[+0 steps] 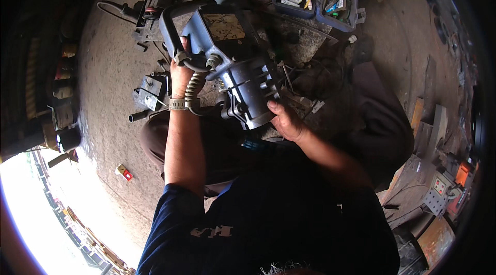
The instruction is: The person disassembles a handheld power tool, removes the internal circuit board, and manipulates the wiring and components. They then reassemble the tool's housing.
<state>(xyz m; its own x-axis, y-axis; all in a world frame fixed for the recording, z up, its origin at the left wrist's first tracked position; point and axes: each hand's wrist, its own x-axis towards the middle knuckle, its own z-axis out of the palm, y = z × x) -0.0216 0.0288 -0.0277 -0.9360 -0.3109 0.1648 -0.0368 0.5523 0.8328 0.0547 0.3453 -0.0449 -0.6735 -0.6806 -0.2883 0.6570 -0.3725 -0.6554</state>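
The person is holding a large blue-grey power tool [232, 63], a heavy motor body with a looped handle, lifted over their lap in the middle of the scene. The left hand [181, 71] is wrapping around the handle end on the left, fingers closed on the frame just above a coiled cable [193, 91]. The right hand [287, 120] is cupping the ribbed motor housing from the near right, fingers pressed against it. The housing is looking whole from this side, no cover visibly off and no screwdriver or spanner in either hand, so I judge the work to be at the handling and inspecting stage, with any opening up not yet begun; the underside is hidden, so that may be wrong. Farther off, a blue tray of hand tools [341, 19] is sitting at the far right on the concrete floor [111, 79], and a small grey electrical part [151, 94] is lying just left of the left wrist.
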